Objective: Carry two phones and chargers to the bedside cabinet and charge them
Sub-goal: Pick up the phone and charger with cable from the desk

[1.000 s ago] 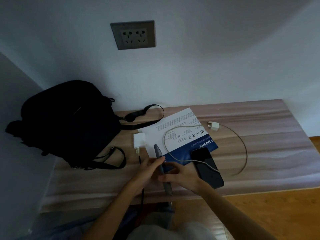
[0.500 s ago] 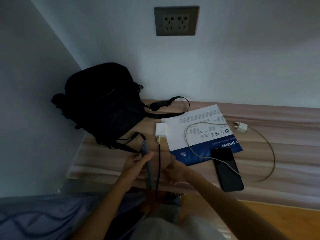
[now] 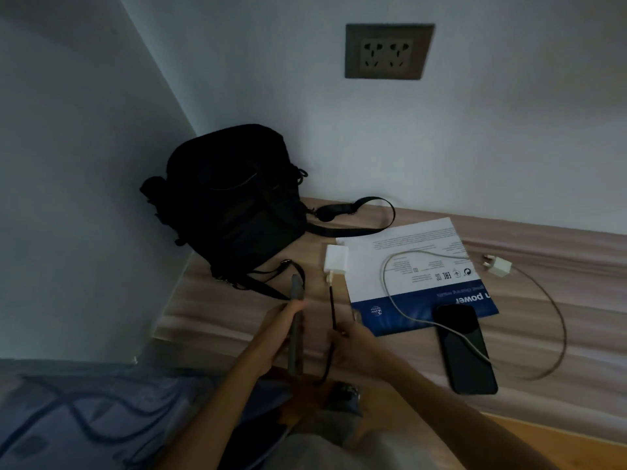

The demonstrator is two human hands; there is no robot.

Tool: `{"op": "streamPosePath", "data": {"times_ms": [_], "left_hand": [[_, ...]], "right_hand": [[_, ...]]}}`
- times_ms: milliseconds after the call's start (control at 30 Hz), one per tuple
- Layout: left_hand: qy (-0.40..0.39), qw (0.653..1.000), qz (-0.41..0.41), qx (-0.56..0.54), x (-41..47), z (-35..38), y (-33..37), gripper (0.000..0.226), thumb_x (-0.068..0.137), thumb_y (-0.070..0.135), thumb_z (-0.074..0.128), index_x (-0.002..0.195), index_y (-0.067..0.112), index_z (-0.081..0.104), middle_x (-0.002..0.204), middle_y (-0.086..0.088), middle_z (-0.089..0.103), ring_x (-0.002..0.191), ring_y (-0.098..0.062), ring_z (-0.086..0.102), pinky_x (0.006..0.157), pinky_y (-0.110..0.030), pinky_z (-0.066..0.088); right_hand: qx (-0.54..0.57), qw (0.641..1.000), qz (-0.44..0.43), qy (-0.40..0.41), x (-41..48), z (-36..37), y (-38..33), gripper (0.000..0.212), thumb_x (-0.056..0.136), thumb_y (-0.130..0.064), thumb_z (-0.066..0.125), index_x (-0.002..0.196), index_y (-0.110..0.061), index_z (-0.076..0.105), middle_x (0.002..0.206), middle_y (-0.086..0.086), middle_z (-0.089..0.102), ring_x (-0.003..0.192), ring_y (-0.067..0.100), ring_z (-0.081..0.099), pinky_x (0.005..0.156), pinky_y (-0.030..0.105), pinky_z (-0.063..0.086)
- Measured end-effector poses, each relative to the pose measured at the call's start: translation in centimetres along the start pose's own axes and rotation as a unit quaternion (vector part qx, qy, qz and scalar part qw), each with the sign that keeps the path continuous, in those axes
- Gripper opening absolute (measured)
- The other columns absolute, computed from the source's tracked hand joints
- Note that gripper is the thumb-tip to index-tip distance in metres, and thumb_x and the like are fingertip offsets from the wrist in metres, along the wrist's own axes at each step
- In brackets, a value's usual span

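Note:
My left hand (image 3: 275,337) grips a grey phone (image 3: 296,329) held on edge over the front of the wooden bedside cabinet (image 3: 217,307). My right hand (image 3: 360,346) pinches the dark cable (image 3: 333,308) that runs up to a white square charger (image 3: 336,260) lying on the cabinet. A second, black phone (image 3: 464,347) lies flat to the right with a white cable (image 3: 407,313) plugged into it. That cable loops round to a small white charger (image 3: 498,266). A grey wall socket (image 3: 388,50) sits above, with nothing plugged in.
A black bag (image 3: 230,205) with loose straps fills the cabinet's back left corner. A white and blue paper sheet (image 3: 417,266) lies under the white cable. Blue patterned bedding (image 3: 78,418) is at lower left, wooden floor (image 3: 576,435) at lower right.
The view has swung left. My hands have parted: the left carried the grey phone leftward off the sheet's edge, and the right now pinches the dark cable.

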State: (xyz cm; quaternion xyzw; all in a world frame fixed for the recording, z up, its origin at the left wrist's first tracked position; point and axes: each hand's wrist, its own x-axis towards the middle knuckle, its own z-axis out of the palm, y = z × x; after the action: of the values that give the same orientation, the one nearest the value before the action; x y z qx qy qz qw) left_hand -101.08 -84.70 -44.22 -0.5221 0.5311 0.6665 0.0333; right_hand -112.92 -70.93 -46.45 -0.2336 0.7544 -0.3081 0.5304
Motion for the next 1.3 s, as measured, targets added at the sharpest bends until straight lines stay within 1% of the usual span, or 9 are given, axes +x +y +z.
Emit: {"op": "streamPosePath", "data": {"times_ms": [167,367,567,667,733,867,1067,1200,1300], "left_hand": [[-0.043,0.999,0.014,0.005,-0.1,1.7,1.5,0.036,0.070,0.054,0.071,0.089,0.025,0.081,0.085,0.001,0.080,0.078,-0.018,0.076,0.062,-0.026,0.052],[-0.078,0.995,0.055,0.019,-0.7,4.4,3.7,0.023,0.086,0.036,0.072,0.102,0.019,0.076,0.075,0.006,0.079,0.066,-0.008,0.075,0.056,-0.020,0.051],[-0.083,0.992,0.095,-0.006,-1.0,6.6,6.7,0.017,0.085,0.030,0.073,0.087,0.013,0.076,0.072,0.004,0.078,0.068,-0.011,0.074,0.062,-0.022,0.052],[-0.092,0.991,0.093,0.000,-1.7,7.8,7.9,0.017,0.090,0.019,0.070,0.078,0.007,0.070,0.051,0.004,0.068,0.046,-0.007,0.065,0.045,-0.016,0.047],[-0.085,0.991,0.101,-0.001,-2.5,8.5,8.7,0.030,0.079,0.031,0.076,0.091,0.003,0.073,0.059,-0.001,0.070,0.052,-0.009,0.066,0.048,-0.020,0.049],[-0.073,0.985,0.155,-0.036,-4.0,8.8,10.7,0.066,0.049,0.049,0.076,0.101,0.009,0.076,0.085,-0.009,0.075,0.079,-0.022,0.069,0.073,-0.037,0.056],[-0.068,0.974,0.188,-0.103,-6.6,7.7,15.1,0.031,0.071,0.033,0.076,0.090,0.008,0.076,0.088,-0.019,0.072,0.077,-0.031,0.065,0.075,-0.039,0.049],[-0.095,0.972,0.185,-0.114,-8.5,6.7,16.1,0.024,0.084,0.032,0.073,0.087,0.008,0.077,0.073,-0.011,0.073,0.057,-0.019,0.067,0.051,-0.022,0.052],[-0.142,0.968,0.169,-0.119,-10.5,6.9,16.3,0.025,0.083,0.032,0.072,0.072,0.013,0.082,0.069,-0.010,0.074,0.054,-0.020,0.068,0.051,-0.022,0.053]], "right_hand": [[0.042,0.994,-0.063,0.075,-2.0,-2.7,-1.0,0.017,0.103,-0.023,0.048,0.100,-0.011,0.059,0.086,0.001,0.066,0.072,0.006,0.065,0.062,0.010,0.048],[0.073,0.992,-0.104,0.014,-4.2,-6.3,-3.4,0.028,0.095,-0.003,0.056,0.122,-0.008,0.054,0.086,0.001,0.066,0.069,0.008,0.065,0.062,0.027,0.052],[-0.028,0.986,-0.142,0.080,-5.2,-8.6,-4.4,0.017,0.094,-0.003,0.059,0.107,0.002,0.069,0.093,0.020,0.072,0.082,0.028,0.065,0.082,0.045,0.055],[-0.106,0.975,-0.159,0.116,-5.5,-9.1,-4.7,0.020,0.094,-0.009,0.063,0.098,0.009,0.071,0.095,0.025,0.072,0.081,0.020,0.068,0.076,0.032,0.053],[-0.090,0.974,-0.160,0.129,-5.6,-9.3,-4.8,0.018,0.094,-0.004,0.062,0.098,0.012,0.071,0.091,0.022,0.071,0.074,0.007,0.066,0.069,0.017,0.050],[-0.087,0.970,-0.164,0.159,-6.1,-9.8,-4.7,0.010,0.086,-0.010,0.068,0.090,-0.003,0.073,0.094,0.011,0.076,0.091,0.023,0.070,0.087,0.039,0.054],[-0.154,0.978,-0.123,0.067,-6.8,-8.9,-1.4,0.015,0.085,-0.013,0.066,0.097,-0.009,0.074,0.105,0.007,0.074,0.101,0.019,0.067,0.092,0.035,0.054],[-0.150,0.983,-0.096,0.043,-7.4,-8.2,0.8,0.024,0.100,-0.021,0.053,0.110,-0.008,0.071,0.115,0.007,0.071,0.108,0.018,0.064,0.094,0.028,0.046],[-0.128,0.982,-0.117,0.072,-8.0,-8.5,0.7,0.027,0.104,-0.022,0.048,0.108,-0.003,0.067,0.107,0.013,0.071,0.103,0.023,0.065,0.092,0.032,0.047]]}}
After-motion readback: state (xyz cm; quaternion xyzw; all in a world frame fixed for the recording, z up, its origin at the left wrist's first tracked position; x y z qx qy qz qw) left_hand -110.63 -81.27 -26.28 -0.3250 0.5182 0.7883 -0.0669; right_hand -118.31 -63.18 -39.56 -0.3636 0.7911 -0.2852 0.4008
